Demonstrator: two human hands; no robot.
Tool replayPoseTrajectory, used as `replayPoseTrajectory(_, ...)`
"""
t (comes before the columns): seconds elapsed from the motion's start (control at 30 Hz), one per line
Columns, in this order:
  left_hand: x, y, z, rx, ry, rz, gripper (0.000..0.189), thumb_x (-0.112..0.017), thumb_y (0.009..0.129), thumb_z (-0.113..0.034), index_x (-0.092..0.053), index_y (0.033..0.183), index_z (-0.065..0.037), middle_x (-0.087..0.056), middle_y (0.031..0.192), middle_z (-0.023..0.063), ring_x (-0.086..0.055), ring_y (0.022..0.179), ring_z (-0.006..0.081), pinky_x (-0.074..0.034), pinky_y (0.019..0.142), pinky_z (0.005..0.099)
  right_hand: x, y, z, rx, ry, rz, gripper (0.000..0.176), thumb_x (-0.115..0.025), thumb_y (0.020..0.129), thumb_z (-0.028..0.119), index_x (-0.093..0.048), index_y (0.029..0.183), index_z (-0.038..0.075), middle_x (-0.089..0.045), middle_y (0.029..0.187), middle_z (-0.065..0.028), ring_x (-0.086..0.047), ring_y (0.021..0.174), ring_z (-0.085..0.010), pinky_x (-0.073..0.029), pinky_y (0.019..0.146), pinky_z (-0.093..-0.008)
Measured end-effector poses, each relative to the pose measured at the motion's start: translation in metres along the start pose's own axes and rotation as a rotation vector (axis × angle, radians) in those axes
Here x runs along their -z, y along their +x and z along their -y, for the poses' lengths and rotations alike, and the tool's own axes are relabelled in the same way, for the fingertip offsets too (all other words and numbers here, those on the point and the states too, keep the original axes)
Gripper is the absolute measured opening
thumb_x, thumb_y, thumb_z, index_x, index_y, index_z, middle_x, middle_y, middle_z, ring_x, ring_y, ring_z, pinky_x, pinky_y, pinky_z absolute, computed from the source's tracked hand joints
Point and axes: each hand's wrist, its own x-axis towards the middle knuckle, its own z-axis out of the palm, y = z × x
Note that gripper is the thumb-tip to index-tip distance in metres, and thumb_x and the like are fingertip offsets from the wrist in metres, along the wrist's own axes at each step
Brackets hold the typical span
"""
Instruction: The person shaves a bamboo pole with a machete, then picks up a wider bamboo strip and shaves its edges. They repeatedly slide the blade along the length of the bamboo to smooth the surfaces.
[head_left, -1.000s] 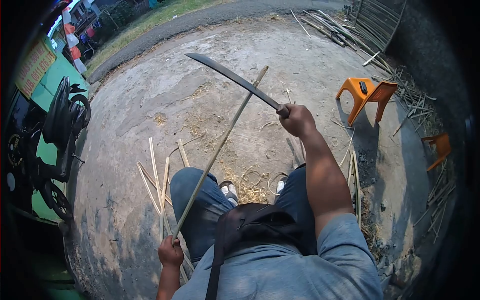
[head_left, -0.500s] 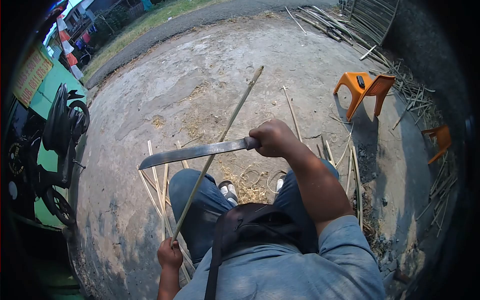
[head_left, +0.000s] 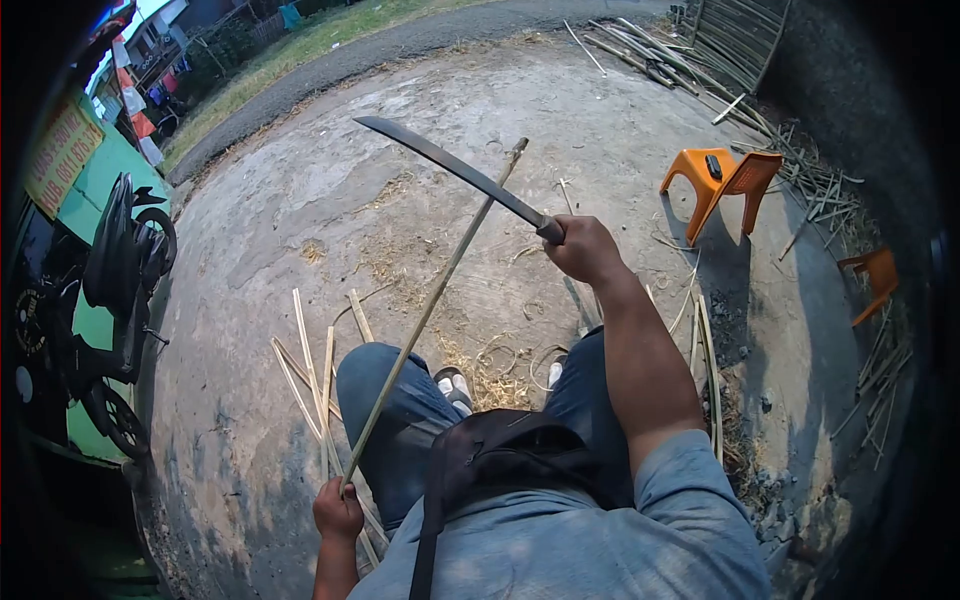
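Observation:
My right hand (head_left: 583, 248) is closed round the dark handle of a machete (head_left: 440, 157). Its long curved blade points to the upper left and crosses the stick near the far end. A long thin bamboo stick (head_left: 432, 300) rises from my left hand (head_left: 338, 508), which grips its near end beside my left knee. The stick slants up and to the right, over my left thigh. Whether blade and stick touch, I cannot tell.
Split strips (head_left: 312, 365) lie left of my knees, others (head_left: 711, 370) to the right. Shavings (head_left: 495, 385) cover the ground between my feet. An orange chair (head_left: 716, 185) stands right, near a bamboo pile (head_left: 665, 62). A motorcycle (head_left: 125, 270) is at left.
My right hand has moved forward and slightly right, carrying the machete from mid-stick toward the far end, its tip swung upward. The left hand and stick have hardly moved.

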Motion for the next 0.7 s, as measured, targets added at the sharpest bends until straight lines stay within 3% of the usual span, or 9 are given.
replayPoseTrajectory(0.13, 0.002, 0.002, -0.002, 0.010, -0.006, 0.016, 0.060, -0.044, 0.107, -0.056, -0.070, 0.099, -0.002, -0.066, 0.085, 0.0236, -0.065, 0.083, 0.0503, -0.051, 0.070, 0.0560, -0.002, -0.011, 0.026, 0.224, -0.160, 0.203, 0.008, -0.073, 0.079, 0.019, -0.074, 0.087, 0.017, -0.074, 0.086, -0.0091, -0.073, 0.087, -0.0329, -0.058, 0.077, -0.0467)
replayPoseTrajectory(0.23, 0.002, 0.001, 0.003, 0.000, -0.008, 0.019, 0.061, -0.044, 0.107, -0.057, -0.070, 0.099, -0.001, -0.066, 0.084, 0.0234, -0.065, 0.082, 0.0506, -0.051, 0.070, 0.0561, -0.014, -0.014, 0.031, 0.452, -0.127, 0.185, 0.009, -0.075, 0.077, 0.020, -0.071, 0.084, 0.015, -0.072, 0.080, -0.0103, -0.071, 0.079, -0.0351, -0.056, 0.071, -0.0481)
replayPoseTrajectory(0.37, 0.000, 0.001, 0.005, 0.025, -0.016, 0.044, 0.063, -0.043, 0.107, -0.058, -0.070, 0.099, -0.002, -0.065, 0.084, 0.0231, -0.064, 0.081, 0.0503, -0.050, 0.070, 0.0559, 0.004, -0.004, 0.020, 0.274, -0.162, 0.162, 0.007, -0.072, 0.079, 0.019, -0.074, 0.085, 0.016, -0.073, 0.082, -0.0098, -0.073, 0.084, -0.0327, -0.058, 0.076, -0.0474)
replayPoseTrajectory(0.47, -0.005, 0.001, 0.008, 0.007, -0.014, -0.007, 0.062, -0.043, 0.107, -0.059, -0.070, 0.097, -0.004, -0.066, 0.084, 0.0225, -0.064, 0.080, 0.0497, -0.050, 0.069, 0.0556, 0.018, 0.006, -0.011, -0.102, 0.010, 0.025, 0.015, -0.072, 0.085, 0.025, -0.079, 0.097, 0.018, -0.076, 0.088, -0.0135, -0.073, 0.084, -0.0346, -0.058, 0.077, -0.0448)
replayPoseTrajectory(0.57, -0.002, 0.007, 0.006, -0.004, -0.018, 0.019, 0.062, -0.043, 0.107, -0.059, -0.070, 0.096, -0.005, -0.065, 0.083, 0.0218, -0.064, 0.079, 0.0489, -0.050, 0.068, 0.0551, 0.016, 0.008, -0.029, -0.218, 0.107, 0.012, 0.019, -0.071, 0.086, 0.026, -0.079, 0.101, 0.017, -0.077, 0.091, -0.0147, -0.074, 0.085, -0.0359, -0.059, 0.078, -0.0443)
replayPoseTrajectory(0.7, -0.004, 0.006, 0.006, -0.004, -0.040, 0.020, 0.062, -0.043, 0.107, -0.059, -0.069, 0.096, -0.004, -0.065, 0.083, 0.0214, -0.064, 0.080, 0.0488, -0.050, 0.068, 0.0549, 0.018, 0.007, -0.020, -0.119, 0.029, -0.054, 0.019, -0.071, 0.086, 0.025, -0.079, 0.100, 0.016, -0.076, 0.090, -0.0159, -0.074, 0.086, -0.0364, -0.059, 0.076, -0.0461)
